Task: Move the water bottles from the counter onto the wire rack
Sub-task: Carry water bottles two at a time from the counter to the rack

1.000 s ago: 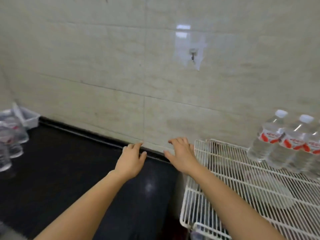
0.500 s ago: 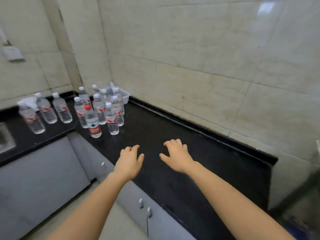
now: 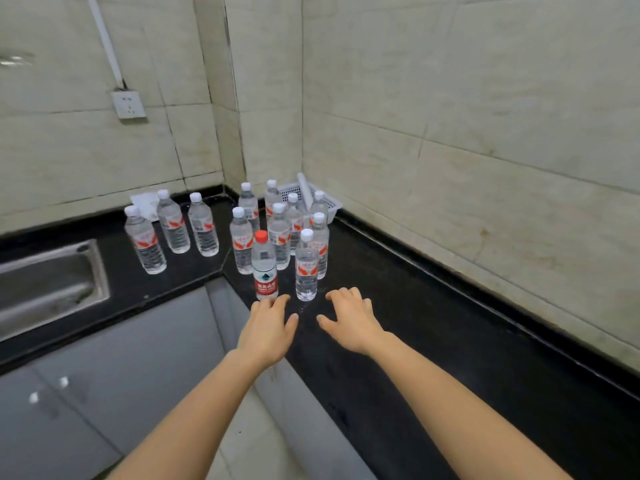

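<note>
Far left: recessed stainless steel sink [image 3: 52,282] set into glossy black stone counter [image 3: 398,358], L-shaped around a tiled corner. White wall socket [image 3: 128,104] on pale beige wall tiles [image 3: 450,98] above, white conduit [image 3: 104,39] rising from it. Right of the sink, row of three clear white-capped water bottles [image 3: 171,226] upright on the counter's far arm, red-and-white labels, print too small to read. Further right, in the corner, tight cluster of clear white-capped bottles [image 3: 278,233] with the same red marks, all upright. At the cluster's near edge, clear bottle with red cap and red label [image 3: 265,266]: white Chinese characters under a green mark, not legible. Just right of it, nearest white-capped clear bottle [image 3: 307,266]. Behind the cluster, white perforated plastic basket [image 3: 330,202] against the far wall.

Left hand [image 3: 268,329] palm down, fingers spread and empty, fingertips just short of the red-capped bottle's base; contact impossible to tell. Right hand [image 3: 349,322] likewise splayed and empty, just near and right of the white-capped bottle, apart from it. Grey cabinet fronts [image 3: 104,375] below the counter, pale floor beneath.
</note>
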Motion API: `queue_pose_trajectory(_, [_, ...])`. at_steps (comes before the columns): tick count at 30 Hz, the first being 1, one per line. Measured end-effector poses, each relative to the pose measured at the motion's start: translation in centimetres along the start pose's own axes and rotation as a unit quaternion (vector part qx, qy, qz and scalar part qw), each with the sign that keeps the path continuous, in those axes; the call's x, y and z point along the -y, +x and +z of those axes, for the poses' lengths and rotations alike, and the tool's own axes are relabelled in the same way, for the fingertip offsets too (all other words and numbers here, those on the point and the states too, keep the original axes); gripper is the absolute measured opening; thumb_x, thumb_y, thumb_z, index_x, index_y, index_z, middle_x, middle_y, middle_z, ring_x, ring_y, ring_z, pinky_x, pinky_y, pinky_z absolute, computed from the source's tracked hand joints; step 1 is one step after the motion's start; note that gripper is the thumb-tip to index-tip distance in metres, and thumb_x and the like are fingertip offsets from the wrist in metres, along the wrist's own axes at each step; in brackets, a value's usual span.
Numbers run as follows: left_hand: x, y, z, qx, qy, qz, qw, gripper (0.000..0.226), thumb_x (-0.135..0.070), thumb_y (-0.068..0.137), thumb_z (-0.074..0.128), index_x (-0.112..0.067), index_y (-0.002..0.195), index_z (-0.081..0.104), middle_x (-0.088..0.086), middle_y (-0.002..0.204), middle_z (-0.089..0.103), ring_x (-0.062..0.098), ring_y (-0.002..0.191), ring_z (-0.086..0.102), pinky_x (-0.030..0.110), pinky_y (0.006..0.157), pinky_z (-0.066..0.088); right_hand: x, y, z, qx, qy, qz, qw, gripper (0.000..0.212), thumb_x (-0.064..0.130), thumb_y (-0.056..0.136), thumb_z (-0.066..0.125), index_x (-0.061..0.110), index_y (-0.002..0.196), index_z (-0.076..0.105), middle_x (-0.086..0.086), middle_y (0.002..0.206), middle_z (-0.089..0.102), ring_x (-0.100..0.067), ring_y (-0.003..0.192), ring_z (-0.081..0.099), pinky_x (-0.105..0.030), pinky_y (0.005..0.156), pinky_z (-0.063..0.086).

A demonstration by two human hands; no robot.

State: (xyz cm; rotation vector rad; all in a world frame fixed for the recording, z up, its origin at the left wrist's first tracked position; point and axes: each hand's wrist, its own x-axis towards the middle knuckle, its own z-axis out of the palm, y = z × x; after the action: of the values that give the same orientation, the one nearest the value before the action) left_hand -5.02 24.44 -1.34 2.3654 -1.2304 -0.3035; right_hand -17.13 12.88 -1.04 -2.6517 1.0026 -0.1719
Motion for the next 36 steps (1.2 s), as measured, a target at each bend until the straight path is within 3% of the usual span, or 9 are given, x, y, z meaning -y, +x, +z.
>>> queue_pose_trajectory(7, [4.3,11.0,-2.0,-0.029,0.000,-0.013,1.000,0.045,-0.029,0.095,0.043,-0.016,0.138,0.039,0.010,0.138,0.043,0.028,0.129,0.034,0.039,0.103,0.037,1.6,12.3,0.1,-0.036,0.020,0.025,0.999,0.050,0.038,0.092,0.052,0.016,0.135,0.042,-0.006,0.130,0.049,-0.026,0.119,0.042,-0.043,0.097,0.037])
queue_pose_trajectory(17, [7.3,20.6,-2.9,-0.051,0.054,0.016,0.997,0.059,-0.026,0.093,0.047,-0.019,0.146,0.023,0.015,0.154,0.020,0.034,0.140,0.016,0.047,0.112,0.028,2.6,21.4,0.4,-0.047,-0.067,0.088,0.993,0.063,0.033,0.097,0.045,0.021,0.152,0.016,-0.013,0.141,0.040,-0.031,0.126,0.038,-0.046,0.101,0.035])
queue_pose_trajectory(21, [8.4,23.4,-3.3,-0.015,0.113,0.050,0.992,0.058,-0.034,0.097,0.041,-0.017,0.148,0.019,0.005,0.154,0.027,0.032,0.139,0.020,0.046,0.108,0.033,2.8,23.0,1.3,-0.024,-0.112,0.105,0.988,0.060,0.033,0.100,0.041,0.022,0.153,0.014,-0.012,0.142,0.040,-0.031,0.128,0.037,-0.048,0.101,0.035])
queue_pose_trajectory(26, [9.3,26.5,-4.3,-0.007,0.115,0.127,0.985,0.029,-0.034,0.091,0.053,-0.018,0.115,0.054,0.002,0.116,0.063,0.025,0.112,0.045,0.038,0.089,0.041,3.4,24.2,1.5,-0.022,-0.135,0.120,0.983,0.052,0.019,0.097,0.049,0.016,0.145,0.030,-0.012,0.139,0.046,-0.031,0.126,0.039,-0.046,0.099,0.036])
queue_pose_trajectory(32, [10.8,26.8,-5.4,0.030,-0.034,0.104,0.994,0.022,-0.030,0.075,0.073,-0.014,0.070,0.059,0.005,0.077,0.060,0.025,0.084,0.057,0.038,0.072,0.048,5.0,23.4,1.6,-0.048,-0.075,0.142,0.986,0.035,0.030,0.096,0.052,0.013,0.127,0.050,-0.010,0.129,0.055,-0.029,0.116,0.045,-0.042,0.091,0.040])
queue_pose_trajectory(36, [11.6,25.4,-5.6,0.008,-0.087,0.133,0.987,0.017,-0.025,0.073,0.074,-0.008,0.074,0.070,0.006,0.069,0.062,0.023,0.072,0.056,0.035,0.066,0.047,5.9,21.3,3.0,-0.083,-0.014,0.189,0.978,0.031,0.033,0.092,0.059,0.012,0.114,0.056,-0.008,0.115,0.059,-0.028,0.109,0.048,-0.040,0.086,0.042])
